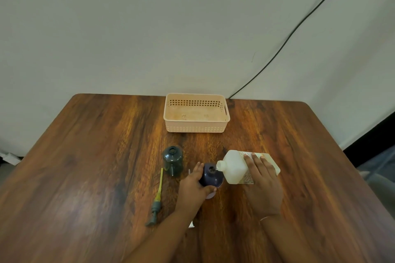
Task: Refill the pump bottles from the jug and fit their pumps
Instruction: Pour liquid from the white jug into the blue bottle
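Jug tipped over the dark bottle, on the near middle of the table [85, 156].

The jug [236, 166] is grasped by the right hand [264, 186], its long axis lying leftward, spout at the mouth of the dark bottle [210, 175] (clasped by the left hand [192, 188]).

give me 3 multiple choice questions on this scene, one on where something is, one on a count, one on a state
1. Where does the loose pump lie?
A. in the basket
B. on the table, left of the bottles
C. on the jug

2. How many dark bottles stand on the table?
A. one
B. two
C. four

3. What state is the jug in?
A. upright and capped
B. lying in the basket
C. tipped, its mouth at a bottle's opening

Answers: 1 B, it lies flat beside the green bottle. 2 B, green one plus the one the left hand holds. 3 C, the right hand tilts it; the basket looks empty.
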